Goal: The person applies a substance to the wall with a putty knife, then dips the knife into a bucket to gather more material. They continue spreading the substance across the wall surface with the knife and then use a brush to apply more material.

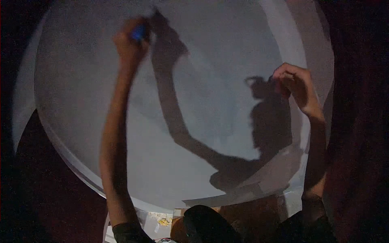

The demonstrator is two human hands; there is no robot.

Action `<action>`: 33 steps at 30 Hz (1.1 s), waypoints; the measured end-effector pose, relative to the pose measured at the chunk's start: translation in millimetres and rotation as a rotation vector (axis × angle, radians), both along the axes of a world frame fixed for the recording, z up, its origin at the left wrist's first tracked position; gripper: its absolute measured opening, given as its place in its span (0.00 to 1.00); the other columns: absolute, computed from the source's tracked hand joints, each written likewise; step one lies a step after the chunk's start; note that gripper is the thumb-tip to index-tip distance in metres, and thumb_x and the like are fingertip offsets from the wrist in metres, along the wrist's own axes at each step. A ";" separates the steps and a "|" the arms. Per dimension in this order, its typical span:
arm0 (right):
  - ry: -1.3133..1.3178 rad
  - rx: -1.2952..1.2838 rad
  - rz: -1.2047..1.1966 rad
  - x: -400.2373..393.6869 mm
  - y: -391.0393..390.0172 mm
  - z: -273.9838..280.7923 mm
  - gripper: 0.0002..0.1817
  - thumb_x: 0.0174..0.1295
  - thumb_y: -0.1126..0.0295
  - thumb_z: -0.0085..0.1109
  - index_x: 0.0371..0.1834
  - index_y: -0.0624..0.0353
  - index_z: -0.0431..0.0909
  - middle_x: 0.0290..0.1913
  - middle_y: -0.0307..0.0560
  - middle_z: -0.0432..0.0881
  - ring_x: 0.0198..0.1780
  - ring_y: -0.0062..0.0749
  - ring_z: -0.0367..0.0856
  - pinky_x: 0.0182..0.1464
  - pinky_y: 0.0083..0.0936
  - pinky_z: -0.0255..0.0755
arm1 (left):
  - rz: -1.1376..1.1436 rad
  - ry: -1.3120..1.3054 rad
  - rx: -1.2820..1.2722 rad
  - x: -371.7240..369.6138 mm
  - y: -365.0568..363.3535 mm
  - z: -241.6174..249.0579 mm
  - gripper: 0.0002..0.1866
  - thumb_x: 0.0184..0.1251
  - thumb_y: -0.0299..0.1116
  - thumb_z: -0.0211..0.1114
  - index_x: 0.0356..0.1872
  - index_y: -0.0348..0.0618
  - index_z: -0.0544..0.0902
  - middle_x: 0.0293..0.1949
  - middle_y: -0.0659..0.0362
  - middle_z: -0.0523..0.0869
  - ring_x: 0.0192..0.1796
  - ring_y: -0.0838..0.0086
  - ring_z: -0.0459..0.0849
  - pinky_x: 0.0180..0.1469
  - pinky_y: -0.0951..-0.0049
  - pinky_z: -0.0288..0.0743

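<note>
My left hand point(130, 40) is raised at the upper left, closed around a small bright blue object point(138, 32). Motion blurs it, and most of it is hidden in the fingers. Behind it spreads the pale inner surface of a large round white shell point(210, 105). On the right, my right hand point(298, 87) is in front of the shell's rim, its fingers bent inward and the palm in shade. I cannot tell what, if anything, lies between those fingers.
Shadows of an arm and a head point(271, 125) fall across the shell. Its thick rim point(298, 36) curves down the right side. Below are a brown panel point(251, 218), a white sheet with a yellow patch point(164, 221) and a dark rounded shape point(208, 224). Dark surroundings lie on both sides.
</note>
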State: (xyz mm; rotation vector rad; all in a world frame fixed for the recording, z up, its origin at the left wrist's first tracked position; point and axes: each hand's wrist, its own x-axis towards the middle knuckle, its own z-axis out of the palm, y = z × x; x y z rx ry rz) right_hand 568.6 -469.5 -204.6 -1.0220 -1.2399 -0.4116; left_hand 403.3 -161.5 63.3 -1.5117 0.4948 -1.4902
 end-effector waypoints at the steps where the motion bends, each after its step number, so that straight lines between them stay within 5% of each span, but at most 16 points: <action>1: -0.024 0.035 0.052 7.0 5.8 -2.5 0.25 0.63 0.44 0.49 0.30 0.58 0.76 0.20 0.35 0.74 0.24 0.17 0.74 0.24 0.18 0.67 | -0.150 0.186 -0.027 8.3 -1.3 -30.3 0.18 0.49 0.36 0.70 0.43 0.45 0.81 0.41 0.54 0.85 0.41 0.60 0.84 0.41 0.61 0.77; 4: -0.072 0.030 -0.023 12.4 18.7 -8.7 0.28 0.66 0.42 0.43 0.27 0.57 0.76 0.19 0.34 0.72 0.20 0.14 0.69 0.19 0.15 0.64 | -0.130 0.524 -0.179 -6.7 -12.3 -131.4 0.25 0.59 0.55 0.57 0.40 0.41 0.80 0.38 0.51 0.83 0.38 0.60 0.84 0.40 0.64 0.79; 9: -0.102 -0.013 -0.065 -0.3 28.0 -11.1 0.27 0.69 0.47 0.40 0.26 0.58 0.75 0.18 0.35 0.73 0.17 0.12 0.67 0.16 0.13 0.63 | -0.253 0.886 -0.380 -24.3 -45.3 -198.9 0.18 0.60 0.47 0.58 0.41 0.43 0.79 0.31 0.55 0.80 0.28 0.66 0.80 0.28 0.66 0.75; 12: -0.087 -0.003 -0.033 -0.5 30.5 -15.5 0.25 0.69 0.49 0.42 0.26 0.59 0.75 0.19 0.36 0.73 0.17 0.12 0.69 0.16 0.14 0.64 | -0.262 0.977 -0.417 -10.7 -38.1 -159.4 0.14 0.60 0.41 0.58 0.36 0.40 0.80 0.30 0.55 0.81 0.30 0.64 0.80 0.37 0.66 0.73; 14: -0.107 0.000 -0.053 -1.5 28.1 -13.6 0.24 0.69 0.50 0.43 0.26 0.59 0.76 0.19 0.36 0.74 0.17 0.12 0.69 0.16 0.15 0.64 | 0.008 0.524 -0.431 -9.0 -30.5 -124.4 0.11 0.58 0.35 0.61 0.38 0.41 0.80 0.31 0.57 0.82 0.32 0.64 0.79 0.44 0.62 0.70; 15: -0.078 -0.032 -0.073 -0.8 26.5 -13.6 0.25 0.69 0.50 0.42 0.27 0.60 0.76 0.19 0.38 0.75 0.19 0.15 0.72 0.19 0.17 0.67 | -0.158 0.334 -0.322 5.2 -26.6 -98.3 0.09 0.58 0.34 0.60 0.36 0.40 0.80 0.31 0.58 0.82 0.35 0.65 0.79 0.46 0.60 0.67; 17: -0.014 -0.096 -0.113 0.3 24.0 -15.0 0.26 0.69 0.49 0.41 0.28 0.61 0.77 0.20 0.41 0.77 0.22 0.20 0.77 0.23 0.20 0.71 | -0.051 0.167 -0.202 8.3 4.4 -15.9 0.11 0.59 0.36 0.59 0.36 0.40 0.79 0.31 0.55 0.82 0.34 0.62 0.78 0.41 0.64 0.69; 18: -0.010 -0.096 -0.114 0.4 22.7 -15.1 0.26 0.69 0.49 0.41 0.29 0.61 0.77 0.20 0.41 0.77 0.22 0.20 0.77 0.24 0.20 0.71 | -0.303 0.346 -0.231 3.5 -44.2 2.0 0.12 0.54 0.40 0.66 0.30 0.41 0.81 0.25 0.57 0.82 0.28 0.66 0.80 0.33 0.66 0.72; 20: -0.004 -0.097 -0.111 1.2 26.8 -11.8 0.26 0.69 0.49 0.42 0.30 0.61 0.77 0.20 0.41 0.77 0.23 0.20 0.78 0.24 0.20 0.72 | -0.296 -0.035 0.100 9.1 -31.7 50.1 0.12 0.54 0.40 0.66 0.27 0.41 0.82 0.19 0.59 0.81 0.22 0.69 0.79 0.25 0.70 0.72; 22: 0.009 -0.090 -0.127 1.4 26.3 -11.7 0.25 0.69 0.49 0.42 0.30 0.60 0.77 0.20 0.41 0.77 0.23 0.20 0.78 0.25 0.20 0.72 | -0.209 0.017 -0.022 15.3 -15.5 68.9 0.13 0.55 0.37 0.63 0.39 0.43 0.81 0.32 0.54 0.83 0.37 0.63 0.82 0.39 0.65 0.73; 24: 0.035 -0.093 -0.116 4.4 26.4 -9.7 0.25 0.68 0.49 0.42 0.30 0.60 0.77 0.20 0.41 0.77 0.23 0.20 0.78 0.25 0.20 0.72 | -0.049 -0.025 -0.063 27.1 -1.5 62.9 0.14 0.52 0.37 0.66 0.40 0.44 0.82 0.34 0.53 0.85 0.37 0.62 0.83 0.41 0.65 0.74; 27: 0.109 -0.113 -0.079 6.0 22.3 -12.8 0.27 0.68 0.46 0.42 0.30 0.60 0.77 0.19 0.42 0.76 0.23 0.20 0.78 0.25 0.20 0.72 | -0.123 0.216 -0.046 47.9 -38.5 -53.4 0.21 0.43 0.36 0.68 0.42 0.38 0.81 0.39 0.49 0.84 0.44 0.59 0.83 0.46 0.61 0.76; 28: 0.122 -0.109 -0.087 5.7 25.7 -11.3 0.28 0.67 0.45 0.41 0.30 0.61 0.77 0.19 0.42 0.76 0.23 0.20 0.78 0.24 0.20 0.72 | -0.264 0.531 -0.077 56.3 -20.3 -82.6 0.19 0.48 0.35 0.64 0.42 0.38 0.81 0.42 0.49 0.83 0.43 0.58 0.83 0.48 0.60 0.75; 30: 0.100 -0.060 -0.052 8.1 31.9 -9.1 0.26 0.68 0.47 0.43 0.29 0.60 0.76 0.19 0.40 0.75 0.21 0.17 0.74 0.21 0.18 0.69 | -0.335 0.727 -0.213 50.0 -34.4 -172.3 0.16 0.55 0.37 0.61 0.42 0.40 0.80 0.41 0.50 0.83 0.42 0.57 0.83 0.44 0.58 0.77; 31: 0.070 -0.018 -0.022 13.6 32.3 -11.8 0.23 0.68 0.50 0.45 0.29 0.60 0.76 0.19 0.38 0.73 0.20 0.15 0.71 0.19 0.17 0.66 | -0.138 0.685 -0.190 41.9 -37.5 -212.0 0.16 0.56 0.39 0.61 0.42 0.41 0.80 0.39 0.51 0.83 0.41 0.57 0.83 0.40 0.60 0.79; 33: 0.028 0.035 -0.007 18.8 35.0 -10.4 0.20 0.69 0.54 0.47 0.28 0.59 0.76 0.19 0.36 0.72 0.19 0.12 0.67 0.17 0.16 0.63 | -0.314 0.964 -0.340 33.8 -51.5 -266.5 0.15 0.55 0.39 0.61 0.41 0.42 0.80 0.36 0.51 0.82 0.38 0.58 0.82 0.35 0.61 0.78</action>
